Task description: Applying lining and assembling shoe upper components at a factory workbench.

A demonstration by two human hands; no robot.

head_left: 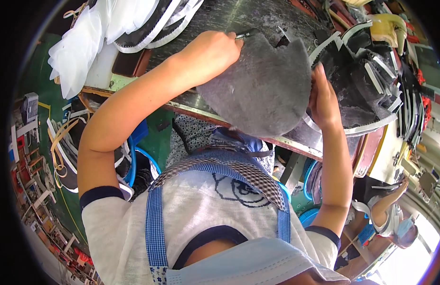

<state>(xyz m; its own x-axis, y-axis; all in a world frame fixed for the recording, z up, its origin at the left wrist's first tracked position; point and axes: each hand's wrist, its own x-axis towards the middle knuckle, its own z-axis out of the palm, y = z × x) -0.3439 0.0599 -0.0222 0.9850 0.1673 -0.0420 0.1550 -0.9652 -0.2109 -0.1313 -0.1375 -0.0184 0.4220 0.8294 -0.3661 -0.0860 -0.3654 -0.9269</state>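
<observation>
A rounded, fuzzy grey piece of material (260, 85) spreads over the dark worktop's front edge, with a notch in its upper right rim. My left hand (212, 54) is closed at its upper left rim. From those fingertips sticks a slim black strip (246, 34) with light marks; whether it is a tool or part of the piece I cannot tell. On the opposite side, my right hand (324, 99) grips the right rim, its fingers partly hidden. Just beyond that hand lies a heap of dark pieces with white edge strips (360, 78).
White translucent sheets (80, 52) and white-edged dark pieces (156, 31) lie at the upper left. A dark brown flat object (131, 63) is beside them. Blue-rimmed tubs (146, 159) stand below the bench. A co-worker (393, 209) sits at the lower right.
</observation>
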